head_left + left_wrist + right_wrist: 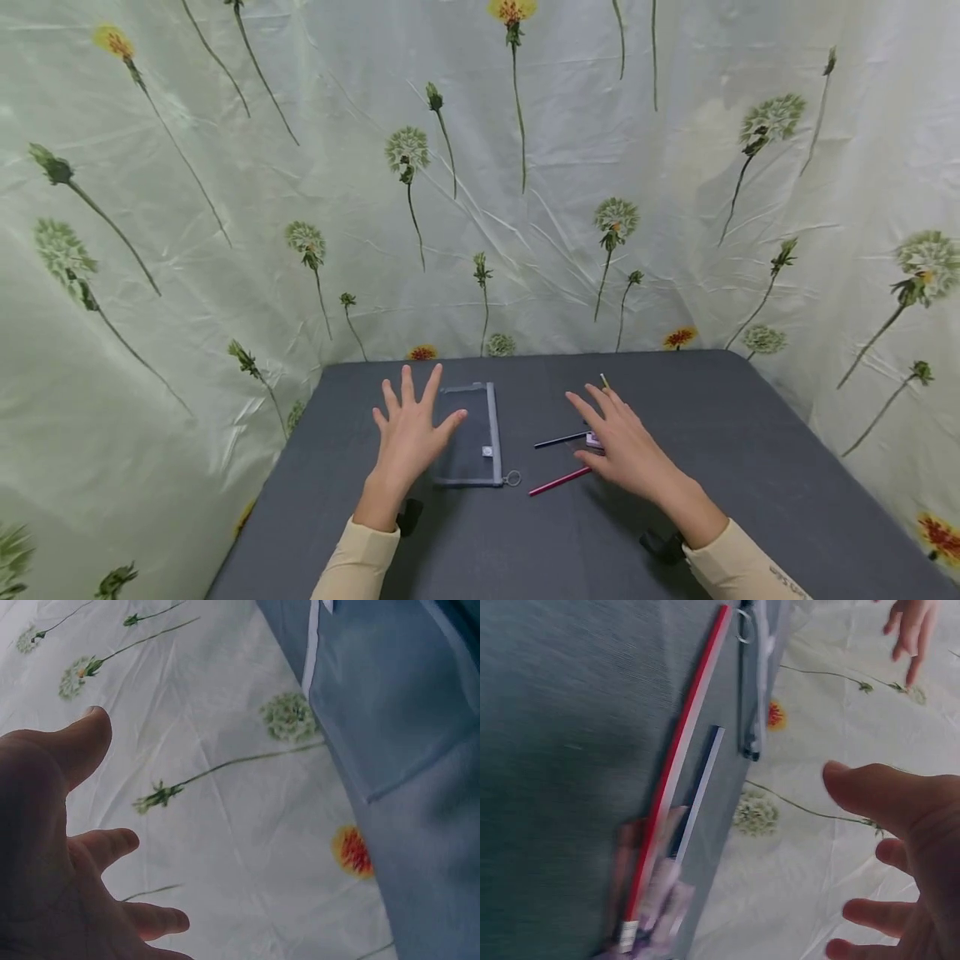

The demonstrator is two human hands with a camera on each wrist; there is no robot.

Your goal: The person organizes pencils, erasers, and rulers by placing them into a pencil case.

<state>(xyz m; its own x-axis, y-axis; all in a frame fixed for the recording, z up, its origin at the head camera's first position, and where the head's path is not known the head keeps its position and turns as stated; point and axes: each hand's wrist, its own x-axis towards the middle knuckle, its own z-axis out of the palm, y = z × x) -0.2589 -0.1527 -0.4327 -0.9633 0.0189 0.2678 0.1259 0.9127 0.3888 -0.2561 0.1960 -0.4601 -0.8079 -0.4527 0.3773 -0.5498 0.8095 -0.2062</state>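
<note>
My left hand (408,437) hovers with fingers spread over the left side of a dark see-through zip pouch (468,442). The pouch lies flat, with a ring (513,478) at its near right corner. Fingers apart and holding nothing, my right hand (633,450) is above a red pencil (560,481), a dark pencil (561,440) and a small pale purple item (593,439). That hand partly hides them. A thin, light-tipped stick (604,381) shows beyond its fingers. In the right wrist view, the purple item (666,904) is blurred beside the red pencil (676,750).
A dark grey table (517,550) carries everything. Behind and beside it hangs a pale curtain (360,250) printed with dandelions. Dark wrist straps (663,547) are on both forearms, below cream sleeves' cuffs.
</note>
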